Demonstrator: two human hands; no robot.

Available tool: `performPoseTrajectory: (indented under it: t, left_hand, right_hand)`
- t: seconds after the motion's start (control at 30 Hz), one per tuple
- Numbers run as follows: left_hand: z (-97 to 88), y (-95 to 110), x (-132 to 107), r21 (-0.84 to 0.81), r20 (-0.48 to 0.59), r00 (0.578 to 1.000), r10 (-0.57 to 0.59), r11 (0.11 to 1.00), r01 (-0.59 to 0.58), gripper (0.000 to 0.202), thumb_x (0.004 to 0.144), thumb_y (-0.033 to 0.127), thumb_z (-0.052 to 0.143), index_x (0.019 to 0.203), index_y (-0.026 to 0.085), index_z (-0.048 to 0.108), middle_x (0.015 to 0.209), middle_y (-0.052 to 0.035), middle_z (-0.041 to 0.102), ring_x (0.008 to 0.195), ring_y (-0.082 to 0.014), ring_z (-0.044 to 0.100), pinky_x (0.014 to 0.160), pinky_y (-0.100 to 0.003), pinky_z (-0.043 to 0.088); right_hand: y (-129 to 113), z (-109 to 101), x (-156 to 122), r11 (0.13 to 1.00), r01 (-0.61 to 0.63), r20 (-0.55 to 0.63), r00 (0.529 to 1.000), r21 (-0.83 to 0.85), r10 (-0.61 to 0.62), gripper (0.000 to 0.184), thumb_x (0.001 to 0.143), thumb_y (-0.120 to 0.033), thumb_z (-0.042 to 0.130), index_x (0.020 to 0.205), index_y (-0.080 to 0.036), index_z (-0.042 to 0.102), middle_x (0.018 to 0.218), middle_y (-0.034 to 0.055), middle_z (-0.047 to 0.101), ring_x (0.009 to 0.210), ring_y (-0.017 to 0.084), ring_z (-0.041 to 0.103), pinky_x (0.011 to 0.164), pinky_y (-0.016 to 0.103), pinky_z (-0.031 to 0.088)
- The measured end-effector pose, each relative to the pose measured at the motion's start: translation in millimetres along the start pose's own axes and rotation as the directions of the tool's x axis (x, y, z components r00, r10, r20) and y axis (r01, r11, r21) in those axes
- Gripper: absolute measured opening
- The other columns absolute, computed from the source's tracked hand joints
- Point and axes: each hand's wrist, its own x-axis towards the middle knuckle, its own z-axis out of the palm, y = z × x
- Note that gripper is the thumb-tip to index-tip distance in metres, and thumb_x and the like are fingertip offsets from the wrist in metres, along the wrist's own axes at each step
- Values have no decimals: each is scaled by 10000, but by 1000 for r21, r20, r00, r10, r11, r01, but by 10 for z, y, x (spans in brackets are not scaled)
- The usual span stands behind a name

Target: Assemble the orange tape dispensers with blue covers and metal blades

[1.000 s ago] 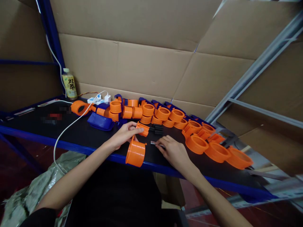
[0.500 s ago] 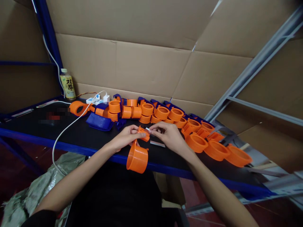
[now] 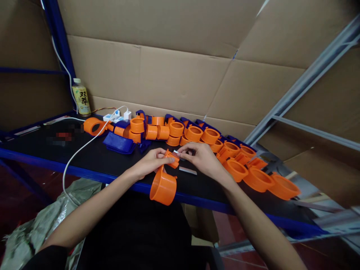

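My left hand (image 3: 153, 162) is closed on an orange plastic ring-shaped holder (image 3: 163, 187). Its round cup hangs below my fingers, over the front edge of the black table (image 3: 118, 168), and its narrower end points up to the right. Close to that end, my right hand (image 3: 198, 155) pinches a small blade-like strip (image 3: 176, 152), pale along its edge. The strip's tip is near the orange part; whether the two touch I cannot tell. On the table just below my right hand lies a flat whitish strip (image 3: 188, 171).
Several orange ring holders (image 3: 176, 129) with blue parts stand in rows along the back and right. Folded blue pieces (image 3: 118, 144) lie left of my hands. A white cable (image 3: 81, 150) runs from a power strip (image 3: 111, 118) over the front edge. A drink bottle (image 3: 81, 98) stands back left.
The camera view has shifted slightly. Both hands keep their hold near each other, and the small strip in my right hand has tilted a little.
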Motion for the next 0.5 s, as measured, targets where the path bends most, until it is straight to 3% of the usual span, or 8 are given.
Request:
performPoseTrajectory:
  t: [0.13, 0.3, 0.4, 0.5]
  left_hand:
    - [18, -23, -4, 16, 33, 999, -19, 1000, 18, 356, 816, 372, 794, 1043, 147, 638, 912, -67, 773, 529, -99, 650, 464, -181, 390]
    - [-15, -45, 22, -53, -2, 998, -63, 997, 63, 348, 783, 374, 822, 1003, 150, 671, 842, -36, 743, 562, -102, 647, 499, -192, 450]
    - [-64, -27, 51, -176, -4, 996, -86, 981, 84, 336, 769, 388, 833, 958, 151, 689, 776, -22, 722, 533, -92, 615, 516, -202, 474]
    - [-109, 2, 73, -252, -30, 996, -81, 965, 71, 295, 777, 380, 826, 896, 152, 682, 662, 4, 670, 496, -90, 587, 504, -200, 472]
  right_hand:
    - [41, 122, -28, 1000, 12, 12, 1000, 18, -13, 157, 877, -342, 730, 912, -208, 805, 816, 26, 766, 673, 149, 626, 614, 271, 437]
    - [46, 251, 43, 996, 84, -34, 996, 26, -83, 173, 920, -346, 688, 953, -224, 807, 934, 50, 785, 802, 189, 691, 715, 299, 499]
    - [129, 198, 105, 996, 88, -56, 995, 29, -86, 285, 1001, -387, 563, 1020, -227, 798, 1011, 53, 793, 893, 215, 721, 802, 327, 527]
    - [310, 79, 104, 988, 17, -49, 999, -156, -24, 325, 1030, -386, 501, 1031, -224, 783, 1061, 60, 789, 969, 243, 723, 839, 348, 526]
